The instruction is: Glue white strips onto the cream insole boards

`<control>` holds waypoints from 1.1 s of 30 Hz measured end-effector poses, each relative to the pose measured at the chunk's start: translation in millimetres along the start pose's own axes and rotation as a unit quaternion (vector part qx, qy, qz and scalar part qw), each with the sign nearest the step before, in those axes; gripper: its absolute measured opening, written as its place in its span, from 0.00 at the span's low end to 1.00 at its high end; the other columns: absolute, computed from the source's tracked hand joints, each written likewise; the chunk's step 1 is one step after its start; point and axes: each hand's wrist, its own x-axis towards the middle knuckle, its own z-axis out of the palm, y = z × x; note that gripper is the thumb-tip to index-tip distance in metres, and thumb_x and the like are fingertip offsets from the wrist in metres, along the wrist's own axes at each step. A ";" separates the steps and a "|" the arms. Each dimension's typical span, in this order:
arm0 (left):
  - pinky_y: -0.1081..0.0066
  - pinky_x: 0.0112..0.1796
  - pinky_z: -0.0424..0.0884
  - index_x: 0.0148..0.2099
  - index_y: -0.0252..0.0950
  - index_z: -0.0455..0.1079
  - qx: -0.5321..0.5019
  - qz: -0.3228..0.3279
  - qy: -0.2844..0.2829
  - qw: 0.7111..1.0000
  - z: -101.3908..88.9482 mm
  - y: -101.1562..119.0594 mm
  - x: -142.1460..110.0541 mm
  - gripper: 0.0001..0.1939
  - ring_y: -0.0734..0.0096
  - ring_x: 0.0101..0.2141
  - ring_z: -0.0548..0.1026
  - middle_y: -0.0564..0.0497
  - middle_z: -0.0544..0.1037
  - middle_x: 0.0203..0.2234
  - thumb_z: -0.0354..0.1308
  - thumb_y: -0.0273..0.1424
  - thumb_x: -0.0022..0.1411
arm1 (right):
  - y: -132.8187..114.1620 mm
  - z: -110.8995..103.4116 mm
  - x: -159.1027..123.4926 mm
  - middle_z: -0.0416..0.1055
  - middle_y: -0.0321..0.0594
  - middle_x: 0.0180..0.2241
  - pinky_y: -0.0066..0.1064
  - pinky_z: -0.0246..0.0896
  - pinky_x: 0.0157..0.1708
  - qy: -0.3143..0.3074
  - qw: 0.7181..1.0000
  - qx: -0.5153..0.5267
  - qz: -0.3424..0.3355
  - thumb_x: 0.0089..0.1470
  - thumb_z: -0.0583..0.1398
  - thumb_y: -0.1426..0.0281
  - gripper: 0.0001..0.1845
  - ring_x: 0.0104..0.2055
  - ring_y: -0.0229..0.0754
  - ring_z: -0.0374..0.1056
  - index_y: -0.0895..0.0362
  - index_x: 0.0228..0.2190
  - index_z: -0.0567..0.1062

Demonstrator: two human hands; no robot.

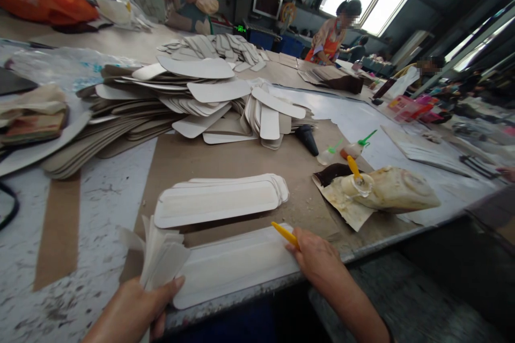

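Note:
At the table's near edge lies a long white rounded panel [237, 262] with a cream strip along its middle. My left hand [148, 300] is closed around a sheaf of thin white strips [159, 254] that fan upward, its thumb by the panel's left end. My right hand [317, 257] grips a yellow tool [285, 234] with a tapered tip, over the panel's right end. Just beyond, a small stack of similar white panels [219, 201] rests on brown paper. The part of the yellow tool inside my fist is hidden.
Large piles of white and grey panels [209, 86] cover the table's far side. To the right lie a stained container [402, 187] with a yellow-handled tool [354, 166], small green-tipped bottles [358, 147] and a black cone [308, 139]. Co-workers [330, 37] stand across the table.

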 end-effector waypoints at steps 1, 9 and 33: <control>0.64 0.28 0.61 0.02 0.41 0.55 0.003 0.002 -0.001 1.000 0.0 -0.7 0.5 0.26 0.62 0.16 0.64 0.48 0.61 0.05 0.51 0.50 0.41 | 0.8 -0.1 0.0 0.74 0.43 0.33 0.30 0.57 0.31 0.000 1.000 0.003 -0.002 0.57 0.51 0.69 0.09 0.36 0.45 0.71 0.57 0.32 0.70; 0.65 0.24 0.59 0.03 0.41 0.56 0.007 -0.020 0.011 1.000 1.4 -6.5 5.6 0.26 0.64 0.13 0.62 0.51 0.58 0.03 0.53 0.51 0.40 | -1.0 7.2 -2.7 0.73 0.40 0.30 0.28 0.56 0.28 0.041 0.999 0.002 -0.010 0.55 0.53 0.72 0.05 0.33 0.44 0.70 0.56 0.30 0.70; 0.70 0.22 0.60 0.06 0.37 0.61 -0.151 0.009 0.023 0.988 5.0 -3.9 -10.9 0.23 0.68 0.13 0.64 0.50 0.66 0.04 0.60 0.41 0.44 | 25.4 -2.2 -28.9 0.65 0.34 0.18 0.28 0.57 0.20 0.086 0.891 0.418 0.157 0.41 0.57 0.51 0.21 0.19 0.38 0.61 0.58 0.27 0.70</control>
